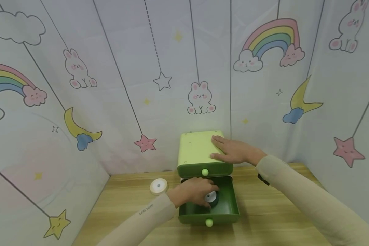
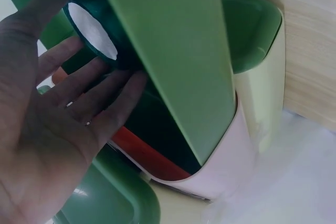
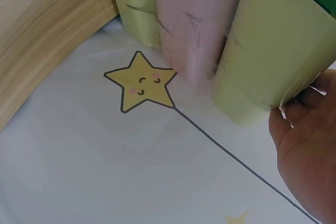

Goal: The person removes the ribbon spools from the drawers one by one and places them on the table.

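My left hand (image 1: 192, 190) reaches into the open green drawer (image 1: 229, 205) and holds a dark ribbon roll (image 2: 93, 30) with a white centre, thumb on one side and fingers on the other. In the left wrist view the fingers spread beneath the roll, beside the drawer's green wall (image 2: 168, 51). My right hand (image 1: 235, 151) rests on the right part of the pale green top of the drawer unit (image 1: 196, 147), fingers extended. In the right wrist view its fingers (image 3: 294, 116) lie against the unit's outer casing. A shut drawer with a round knob (image 1: 205, 172) sits above the open one.
A cream ribbon roll (image 1: 158, 186) lies on the wooden table (image 1: 126, 205), left of the drawer unit. Close behind the unit hangs a white cloth (image 1: 166, 116) printed with rabbits, stars and rainbows; it also lines both sides. The open drawer's knob (image 1: 209, 222) points forward.
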Available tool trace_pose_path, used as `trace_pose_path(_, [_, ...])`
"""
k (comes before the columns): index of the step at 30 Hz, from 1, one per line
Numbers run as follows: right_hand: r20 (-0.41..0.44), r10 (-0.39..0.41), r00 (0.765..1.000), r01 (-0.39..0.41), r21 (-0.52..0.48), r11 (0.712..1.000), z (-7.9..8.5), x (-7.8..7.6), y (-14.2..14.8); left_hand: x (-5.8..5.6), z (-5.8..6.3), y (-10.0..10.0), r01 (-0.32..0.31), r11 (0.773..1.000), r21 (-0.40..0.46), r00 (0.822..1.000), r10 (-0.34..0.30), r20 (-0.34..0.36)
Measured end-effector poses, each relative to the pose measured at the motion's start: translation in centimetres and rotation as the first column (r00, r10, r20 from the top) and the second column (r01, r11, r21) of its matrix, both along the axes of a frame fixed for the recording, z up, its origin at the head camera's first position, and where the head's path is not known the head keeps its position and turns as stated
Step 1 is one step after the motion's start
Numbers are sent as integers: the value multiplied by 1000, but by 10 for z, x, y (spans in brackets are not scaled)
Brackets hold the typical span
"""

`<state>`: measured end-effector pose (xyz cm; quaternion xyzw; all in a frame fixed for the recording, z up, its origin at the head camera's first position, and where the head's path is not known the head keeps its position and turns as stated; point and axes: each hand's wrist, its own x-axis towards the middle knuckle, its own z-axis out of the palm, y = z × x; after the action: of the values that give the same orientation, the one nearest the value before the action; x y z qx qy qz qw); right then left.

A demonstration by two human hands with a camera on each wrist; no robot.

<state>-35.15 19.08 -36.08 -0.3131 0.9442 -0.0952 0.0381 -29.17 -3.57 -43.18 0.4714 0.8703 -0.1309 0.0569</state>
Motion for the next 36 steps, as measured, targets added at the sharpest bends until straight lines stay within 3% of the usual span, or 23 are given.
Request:
trace_pose_path(14, [-1,-1,1000,1,-3,1000,1,2,-2,0,-4,0,8,1000,17,1000,-9,21])
trace_pose_path(27, [0,-1,1000,1,-23,1000,3,3,-1,2,-6,0,-4,1000,11,1000,4,-21])
trace_pose_path(36, [11,1,1000,-1,-11,1000,3,2,-1,5,-6,-5,34,996,77,999,-35,3])
